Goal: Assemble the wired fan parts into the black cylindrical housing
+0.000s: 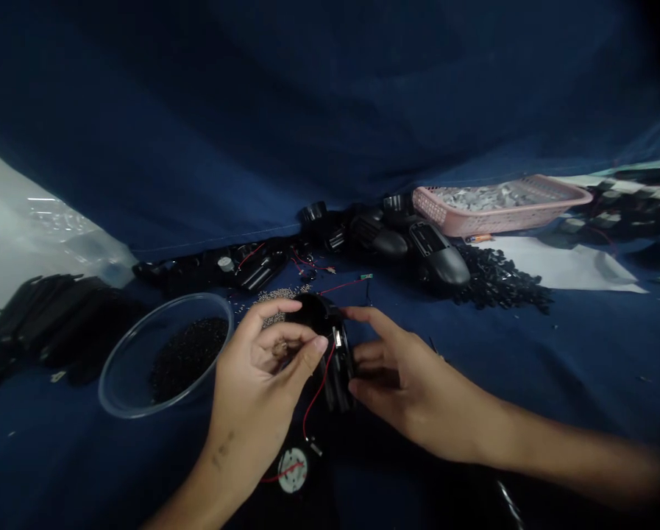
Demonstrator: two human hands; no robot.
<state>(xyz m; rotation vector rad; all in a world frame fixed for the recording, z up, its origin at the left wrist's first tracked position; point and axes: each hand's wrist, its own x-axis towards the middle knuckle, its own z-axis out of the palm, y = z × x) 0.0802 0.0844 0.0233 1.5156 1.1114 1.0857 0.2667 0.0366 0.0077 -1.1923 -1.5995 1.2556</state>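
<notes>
**Wired black housing (332,361) sits between two bare hands**

The housing, a black plastic shell trailing a red wire (311,401), is held up above a blue cloth (528,353). The right hand (412,390) presses curled fingers against its side. The left hand (257,368) is curled closed at its other side, though whether it grips the shell cannot be told. A round pale disc (293,470) with red wire lies below. Nearby stand a clear bowl (142,324) of black granules (186,357) and a scatter of tiny metal screws (274,298). Beyond, more black plastic housings (434,254) lie in a row beside a heap of small black parts (498,283) and a pink plastic basket (561,193) of grey pieces (487,197). Stacked black shells (54,324) rest at far left.
</notes>
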